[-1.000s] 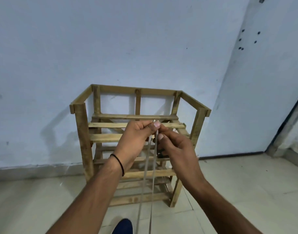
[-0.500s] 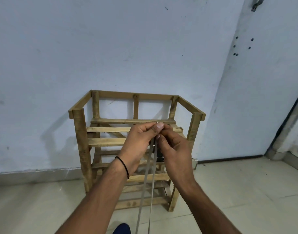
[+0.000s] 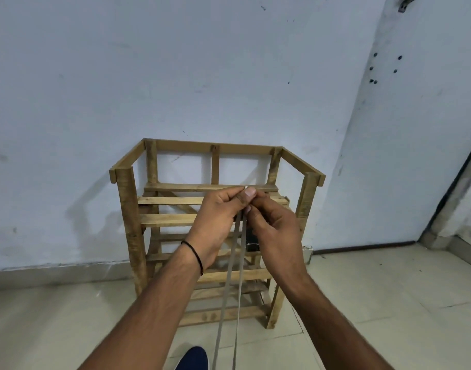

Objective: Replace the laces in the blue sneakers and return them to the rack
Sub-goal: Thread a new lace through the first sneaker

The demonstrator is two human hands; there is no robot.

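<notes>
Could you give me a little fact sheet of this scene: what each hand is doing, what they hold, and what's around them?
Left hand: pinches the top of the grey lace
Right hand: pinches the same lace just beside it
Lace: two strands hang down past the bottom edge
Rack: wooden, slatted, against the wall behind the hands
Blue sneaker: only its toe shows, bottom edge
Wristband: black, on the left wrist

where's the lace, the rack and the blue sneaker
lace (image 3: pixel 225 295): head view, left hanging strand
wooden rack (image 3: pixel 129 222): head view, left front post
blue sneaker (image 3: pixel 194 359): head view, toe at bottom edge
</notes>
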